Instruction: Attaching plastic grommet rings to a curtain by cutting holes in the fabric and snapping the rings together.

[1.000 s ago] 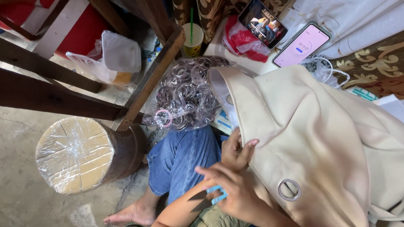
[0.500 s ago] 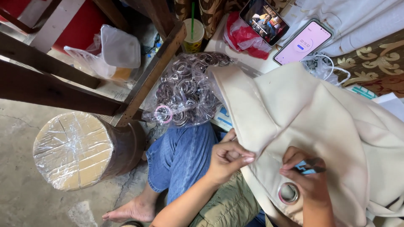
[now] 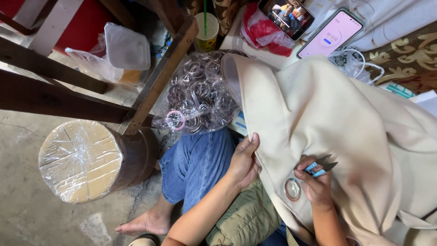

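My left hand [image 3: 245, 160] pinches the edge of the cream heavy fabric [image 3: 346, 136] draped over my lap, my right hand [image 3: 317, 184] grips small blue-handled thread snips [image 3: 321, 166] just above the round metal eyelet [image 3: 292, 189] — I'd keep the cloth taut and cut shallow.

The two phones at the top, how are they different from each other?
The dark phone shows a video picture with people in it, while the pink phone shows a plain pale pink screen with a round dial. The dark phone lies on a red bag; the pink phone lies on white cloth. Both lie face up, tilted, with their screens lit.
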